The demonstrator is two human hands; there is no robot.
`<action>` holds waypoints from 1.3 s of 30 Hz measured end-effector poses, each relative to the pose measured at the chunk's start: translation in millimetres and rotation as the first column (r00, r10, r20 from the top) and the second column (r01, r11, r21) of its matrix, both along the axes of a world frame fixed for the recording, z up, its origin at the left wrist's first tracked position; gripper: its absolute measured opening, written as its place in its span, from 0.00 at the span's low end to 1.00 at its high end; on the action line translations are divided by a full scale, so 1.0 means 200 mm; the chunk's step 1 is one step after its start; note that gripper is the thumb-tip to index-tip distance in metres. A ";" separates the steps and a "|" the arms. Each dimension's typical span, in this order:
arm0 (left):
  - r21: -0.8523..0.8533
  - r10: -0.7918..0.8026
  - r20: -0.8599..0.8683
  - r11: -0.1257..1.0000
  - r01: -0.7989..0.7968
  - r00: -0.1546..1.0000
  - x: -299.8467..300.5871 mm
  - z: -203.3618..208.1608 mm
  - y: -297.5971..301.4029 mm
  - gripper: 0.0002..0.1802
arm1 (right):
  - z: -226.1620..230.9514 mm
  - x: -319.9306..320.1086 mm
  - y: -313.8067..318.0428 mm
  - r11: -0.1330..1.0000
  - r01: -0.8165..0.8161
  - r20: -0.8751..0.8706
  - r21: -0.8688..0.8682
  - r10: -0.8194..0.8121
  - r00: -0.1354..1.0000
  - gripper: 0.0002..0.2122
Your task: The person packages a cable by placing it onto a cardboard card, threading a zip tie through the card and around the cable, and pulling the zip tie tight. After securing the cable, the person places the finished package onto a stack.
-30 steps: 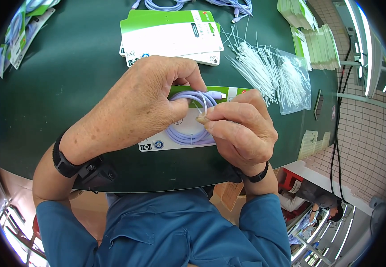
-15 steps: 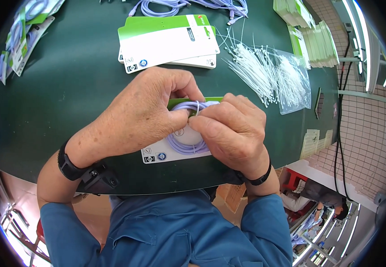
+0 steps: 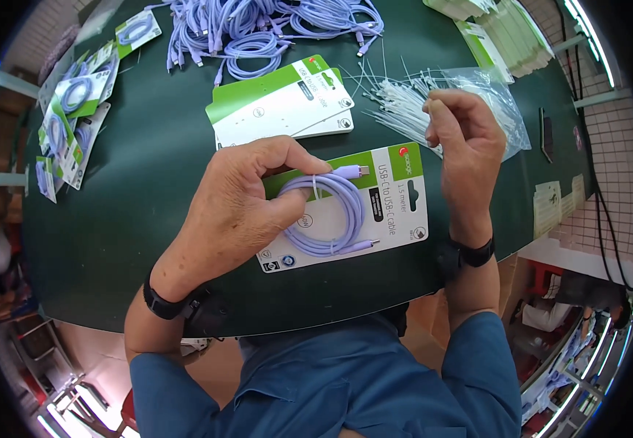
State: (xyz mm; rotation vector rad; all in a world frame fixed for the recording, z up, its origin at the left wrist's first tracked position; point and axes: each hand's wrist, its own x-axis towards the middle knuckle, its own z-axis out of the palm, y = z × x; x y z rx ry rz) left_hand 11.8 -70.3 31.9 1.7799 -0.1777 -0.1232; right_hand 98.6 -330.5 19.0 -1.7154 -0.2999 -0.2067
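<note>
A coiled lilac cable (image 3: 329, 217) lies on a white-and-green backing card (image 3: 397, 212) at the table's (image 3: 148, 182) near edge — pinned by the left hand (image 3: 240, 208), thumb and forefinger closed on the coil. At two o'clock the right hand (image 3: 462, 146) hovers, fingertips pinched — on what, I cannot tell — beside a bag of white cable ties (image 3: 411, 98).

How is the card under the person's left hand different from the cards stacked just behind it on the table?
The front card carries a coiled lilac cable tied on with a thin white tie; the stacked cards are bare. The left hand pins the front card, while the stack lies untouched. The front card is single; the others overlap. Both are white with a green band.
</note>
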 end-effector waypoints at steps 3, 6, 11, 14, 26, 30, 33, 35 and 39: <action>-0.044 0.013 0.043 0.999 -0.011 0.999 0.00 0.02 -0.01 0.16 | -0.01 0.00 0.05 0.954 -0.245 -0.348 0.172 0.292 0.891 0.10; -0.020 0.032 0.084 0.999 -0.030 0.996 -0.01 0.04 -0.01 0.17 | -0.04 -0.07 0.09 0.768 -0.457 -0.391 0.448 0.628 0.673 0.10; 0.089 -0.080 0.267 0.994 0.058 0.960 -0.01 0.03 -0.02 0.17 | -0.13 -0.23 0.12 0.784 -0.362 -0.351 0.505 0.569 0.744 0.10; 0.273 -0.161 0.340 0.960 0.067 0.927 -0.03 0.05 -0.05 0.19 | -0.13 -0.13 0.14 0.668 -0.547 -0.442 0.504 0.744 0.501 0.09; 0.548 -0.387 0.606 0.836 -0.012 0.695 -0.05 0.07 -0.11 0.18 | -0.15 -0.10 0.14 0.558 -0.605 -0.507 0.568 0.816 0.277 0.09; 0.588 -0.429 0.662 0.806 -0.070 0.615 -0.05 0.02 -0.12 0.15 | -0.17 -0.09 0.14 0.562 -0.640 -0.526 0.524 0.805 0.276 0.09; 0.611 -0.442 0.638 0.789 -0.065 0.630 -0.06 0.02 -0.13 0.17 | -0.19 -0.09 0.14 0.579 -0.656 -0.521 0.483 0.793 0.316 0.09; 0.619 -0.448 0.623 0.783 -0.054 0.641 -0.07 0.02 -0.14 0.18 | -0.20 -0.08 0.15 0.608 -0.666 -0.494 0.431 0.777 0.390 0.08; 0.644 -0.471 0.597 0.764 -0.039 0.650 -0.06 -0.01 -0.14 0.18 | -0.18 -0.05 0.14 0.710 -0.604 -0.521 0.363 0.692 0.501 0.08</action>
